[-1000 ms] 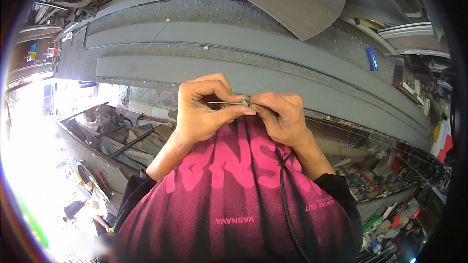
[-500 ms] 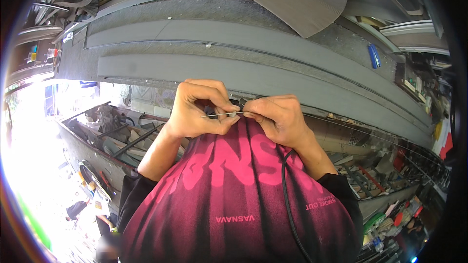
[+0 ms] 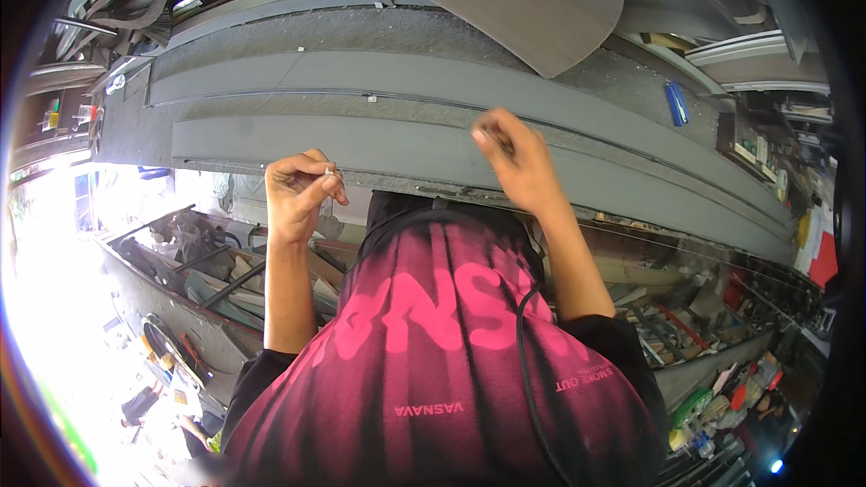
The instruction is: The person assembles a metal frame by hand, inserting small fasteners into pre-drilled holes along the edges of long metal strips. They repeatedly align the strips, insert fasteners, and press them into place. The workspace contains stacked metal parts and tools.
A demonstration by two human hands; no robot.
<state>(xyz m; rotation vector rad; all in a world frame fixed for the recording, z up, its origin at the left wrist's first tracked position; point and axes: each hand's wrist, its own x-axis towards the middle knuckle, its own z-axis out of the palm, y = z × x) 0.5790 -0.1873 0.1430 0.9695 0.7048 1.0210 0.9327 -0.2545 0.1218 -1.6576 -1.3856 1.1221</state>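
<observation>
Between the thumb and fingers of my left hand (image 3: 302,197), a small whitish piece (image 3: 330,172) is pinched, with a thin needle-like bit showing just below the fingertips. Farther right and a little higher, my right hand (image 3: 516,162) is raised over the grey panels with its fingers curled together. Motion blurs those fingertips; a faint thread-like line seems to run near them, but what they hold cannot be made out. The two hands are well apart, in front of my pink and black shirt.
Long grey panels (image 3: 361,144) lie across the bench beyond my hands. A pleated grey-brown sheet (image 3: 523,0) rests at the back, and a blue tool-like object (image 3: 677,104) lies at the right. Below the bench edge, racks of offcuts (image 3: 225,275) stand on either side of me.
My hands were together over a thin needle-like piece and have separated. The left moved left with the small whitish piece; the right moved up and slightly outward.
</observation>
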